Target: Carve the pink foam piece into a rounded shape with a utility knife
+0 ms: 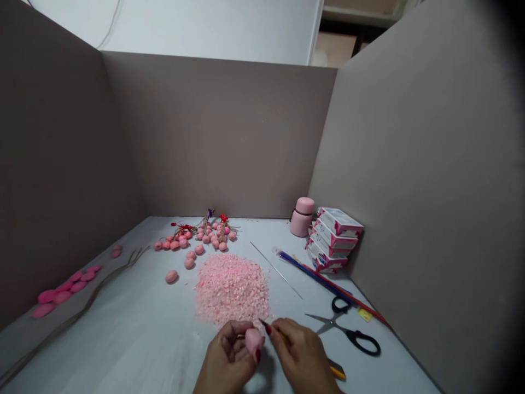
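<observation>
My left hand (pixel 232 350) has its fingers curled round a small, rounded pink soap ball (pixel 253 340). In my right hand (pixel 301 350) is an orange and black utility knife (pixel 337 370), its tail end sticking out below the palm. The dark blade points left, close to the upper right of the ball; whether it touches cannot be made out. Just beyond both hands lies a broad heap of pink shavings (pixel 233 287).
Finished-looking pink balls (pixel 171 276) and tied bunches (pixel 217 232) lie at the back left. Flat pink pieces (pixel 61 296) and twine (pixel 82 312) are left. On the right are scissors (pixel 334 322), a metal rod (pixel 279 272), coloured stems (pixel 315 279), stacked boxes (pixel 334 241) and a pink flask (pixel 302 219). Grey panels surround the table.
</observation>
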The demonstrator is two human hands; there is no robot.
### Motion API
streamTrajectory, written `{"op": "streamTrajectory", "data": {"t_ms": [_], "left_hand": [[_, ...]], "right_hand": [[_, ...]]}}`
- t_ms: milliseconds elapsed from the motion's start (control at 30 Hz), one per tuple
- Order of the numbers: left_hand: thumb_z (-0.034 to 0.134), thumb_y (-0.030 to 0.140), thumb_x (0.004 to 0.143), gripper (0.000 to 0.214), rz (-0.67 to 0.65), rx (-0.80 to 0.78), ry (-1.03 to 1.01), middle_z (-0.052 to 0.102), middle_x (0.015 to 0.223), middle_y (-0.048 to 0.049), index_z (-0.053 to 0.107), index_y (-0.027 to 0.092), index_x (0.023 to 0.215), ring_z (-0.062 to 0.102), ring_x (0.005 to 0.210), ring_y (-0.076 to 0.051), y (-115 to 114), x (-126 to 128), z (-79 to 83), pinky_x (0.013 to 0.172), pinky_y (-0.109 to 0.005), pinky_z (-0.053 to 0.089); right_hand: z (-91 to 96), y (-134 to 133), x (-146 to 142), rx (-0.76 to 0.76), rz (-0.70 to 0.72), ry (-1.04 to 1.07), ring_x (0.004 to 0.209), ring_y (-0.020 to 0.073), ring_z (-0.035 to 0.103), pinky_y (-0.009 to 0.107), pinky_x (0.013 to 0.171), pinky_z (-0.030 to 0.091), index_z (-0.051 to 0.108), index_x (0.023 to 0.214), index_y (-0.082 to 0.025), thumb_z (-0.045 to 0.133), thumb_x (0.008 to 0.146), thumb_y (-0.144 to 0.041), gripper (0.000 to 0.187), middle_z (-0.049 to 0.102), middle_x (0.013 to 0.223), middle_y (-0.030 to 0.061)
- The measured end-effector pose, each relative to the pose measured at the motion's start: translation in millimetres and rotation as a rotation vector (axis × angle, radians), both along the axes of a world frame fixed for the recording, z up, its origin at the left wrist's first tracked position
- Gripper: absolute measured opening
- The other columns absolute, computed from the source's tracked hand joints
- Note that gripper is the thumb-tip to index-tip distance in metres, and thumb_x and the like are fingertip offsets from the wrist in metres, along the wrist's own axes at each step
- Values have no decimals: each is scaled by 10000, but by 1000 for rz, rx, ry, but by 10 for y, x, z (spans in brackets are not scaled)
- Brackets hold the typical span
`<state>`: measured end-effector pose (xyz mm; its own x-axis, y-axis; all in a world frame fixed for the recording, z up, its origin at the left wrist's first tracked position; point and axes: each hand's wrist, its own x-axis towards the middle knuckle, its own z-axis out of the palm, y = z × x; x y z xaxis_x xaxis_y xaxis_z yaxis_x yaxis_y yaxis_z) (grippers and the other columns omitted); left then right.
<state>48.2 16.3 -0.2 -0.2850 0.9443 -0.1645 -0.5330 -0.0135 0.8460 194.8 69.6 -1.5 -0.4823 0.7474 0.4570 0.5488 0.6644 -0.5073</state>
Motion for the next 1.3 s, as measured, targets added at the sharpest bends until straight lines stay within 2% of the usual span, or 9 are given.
{"op": "streamTrajectory", "data": {"t_ms": [100, 267, 467, 633, 767, 933, 1100, 1233, 1300], "left_hand": [[911, 337, 448, 373, -18, -15, -10, 760, 633, -21, 712, 174, 718, 670, 624, -133, -1, -30, -3, 650, -246, 469], [886, 385, 507, 423, -72, -24, -69, 790, 810, -71, 760, 184, 857, 677, 792, -193, -24, -109, 5, 795, -310, 449], [873, 396, 528, 376, -138, -2, -80, 754, 773, -39, 778, 213, 843, 636, 784, -186, -25, -93, -34, 800, -318, 417], [867, 329, 565, 301, -145, -14, -88, 746, 778, -46, 773, 210, 826, 622, 757, -179, 1, -106, -52, 753, -310, 418], [847, 344, 598, 290, -206, -13, -88, 731, 781, -53, 769, 179, 823, 617, 777, -178, -1, -135, -18, 781, -296, 431], [846, 366, 597, 348, -295, 25, -124, 714, 747, -40, 783, 156, 867, 609, 707, -138, -46, -109, 54, 736, -258, 458], [838, 329, 626, 314, -198, -1, -201, 752, 786, -25, 767, 228, 914, 650, 752, -139, -53, -100, 35, 813, -292, 464], [860, 318, 592, 400, -144, 35, -110, 761, 841, -58, 757, 197, 959, 654, 826, -175, -22, -126, -65, 820, -305, 456], [878, 313, 557, 440, -151, 62, -93, 754, 822, -59, 752, 187, 960, 653, 798, -182, -7, -130, -90, 797, -315, 457]], "right_hand": [[15, 22, 15, 0, -21, 19, 549, 146, 590, 236, 529, 350, 549, 675, -210, 386, 956, -268, 330, 607, 621, 6], [26, -52, -4, 24, 140, 45, 625, 140, 607, 216, 573, 383, 585, 771, -209, 402, 952, -238, 259, 623, 692, 8], [42, -78, -4, 55, 178, 43, 630, 136, 609, 210, 579, 390, 594, 781, -209, 401, 948, -225, 256, 628, 695, 3], [14, -66, 5, 73, 149, 1, 598, 137, 594, 216, 556, 378, 594, 774, -207, 390, 958, -247, 277, 611, 682, 6], [5, -25, 12, 46, 120, -7, 620, 149, 609, 226, 565, 382, 604, 783, -209, 382, 956, -254, 285, 629, 701, 15], [31, 60, 52, -35, -38, 28, 593, 163, 604, 245, 561, 386, 581, 710, -207, 390, 968, -285, 331, 625, 661, 18], [30, -11, 31, -15, 96, 28, 627, 156, 612, 236, 573, 400, 593, 776, -208, 385, 972, -267, 292, 629, 707, 19], [14, -47, 5, -21, 149, 26, 629, 151, 616, 229, 574, 409, 607, 802, -208, 387, 967, -260, 280, 635, 711, 17], [10, -37, 3, -32, 142, 30, 637, 152, 620, 229, 581, 412, 605, 799, -208, 383, 969, -258, 284, 643, 718, 19]]}}
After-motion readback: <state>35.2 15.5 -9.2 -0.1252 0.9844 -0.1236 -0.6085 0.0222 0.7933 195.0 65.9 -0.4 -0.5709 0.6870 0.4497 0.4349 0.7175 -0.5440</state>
